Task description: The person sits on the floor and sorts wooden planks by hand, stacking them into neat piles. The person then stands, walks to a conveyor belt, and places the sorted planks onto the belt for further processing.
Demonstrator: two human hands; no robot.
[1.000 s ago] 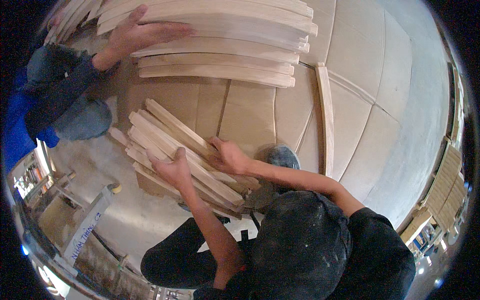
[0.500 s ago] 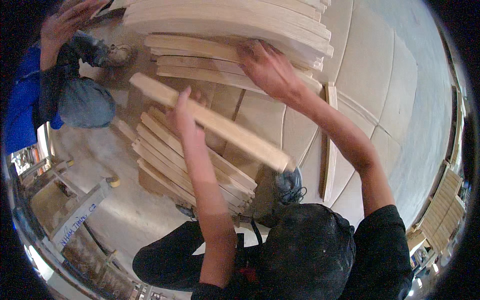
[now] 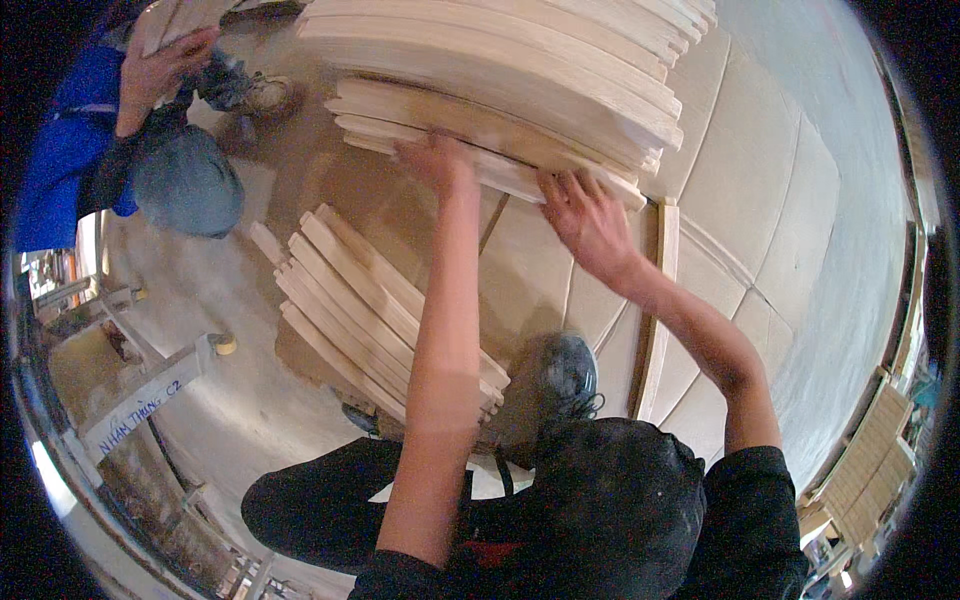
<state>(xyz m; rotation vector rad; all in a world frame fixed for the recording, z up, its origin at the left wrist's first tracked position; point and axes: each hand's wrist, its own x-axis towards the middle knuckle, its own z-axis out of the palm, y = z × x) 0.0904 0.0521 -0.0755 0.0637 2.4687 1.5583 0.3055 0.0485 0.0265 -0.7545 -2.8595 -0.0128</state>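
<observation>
Both my hands are at the front edge of a large stack of pale wooden slats (image 3: 480, 50). My left hand (image 3: 438, 162) is at the front wooden slat (image 3: 505, 172) of the lower row; its fingers are smeared by motion. Further right, my right hand (image 3: 590, 220) has its fingers bent over that slat near its right end; the thumb is partly hidden. A smaller pile of wooden slats (image 3: 370, 310) lies at a slant nearer to me, partly behind my left forearm.
A co-worker in blue with a grey cap (image 3: 188, 180) holds a pale wooden piece (image 3: 180, 22) at the upper left. A single slat (image 3: 657, 310) lies right of my shoe (image 3: 568, 370). Cardboard sheets (image 3: 740, 150) cover the floor; a labelled metal frame (image 3: 150, 400) stands lower left.
The slat my left hand held slantwise is out of that raised position. My left hand has moved forward to the lower row; my right has come back to its front edge. The view has shifted slightly.
</observation>
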